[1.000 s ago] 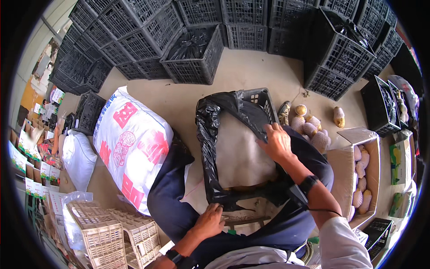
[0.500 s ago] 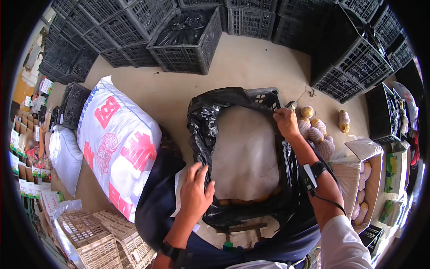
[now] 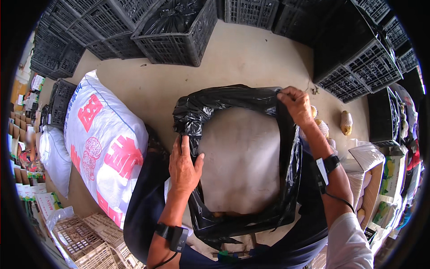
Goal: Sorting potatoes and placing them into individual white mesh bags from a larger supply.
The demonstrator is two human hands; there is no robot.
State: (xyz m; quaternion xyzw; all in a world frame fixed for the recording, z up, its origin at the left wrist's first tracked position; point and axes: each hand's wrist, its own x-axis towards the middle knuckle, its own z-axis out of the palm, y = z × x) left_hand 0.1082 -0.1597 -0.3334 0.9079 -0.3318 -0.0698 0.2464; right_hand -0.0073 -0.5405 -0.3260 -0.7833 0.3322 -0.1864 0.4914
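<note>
A black plastic bag (image 3: 224,97) lines a crate between my knees and is folded out over its rim. Inside lies a flat greyish sheet (image 3: 242,157), with a sliver of something yellow-brown at its near edge. My right hand (image 3: 296,106) pinches the bag at the far right corner. My left hand (image 3: 182,169) rests along the bag's left side, thumb apart and fingers stretched. The crate's walls are hidden under the plastic.
Netted yellow fruits (image 3: 320,127) lie right of the bag, with one fruit (image 3: 346,123) apart. An open carton (image 3: 369,188) stands nearby. A stuffed white sack (image 3: 105,148) leans at left. Beige crates (image 3: 87,233) sit near left. Black crates (image 3: 179,49) line the back.
My right hand has drawn the bag over the far right corner, covering the crate rim that showed there. My left hand has moved up and left onto the bag's side.
</note>
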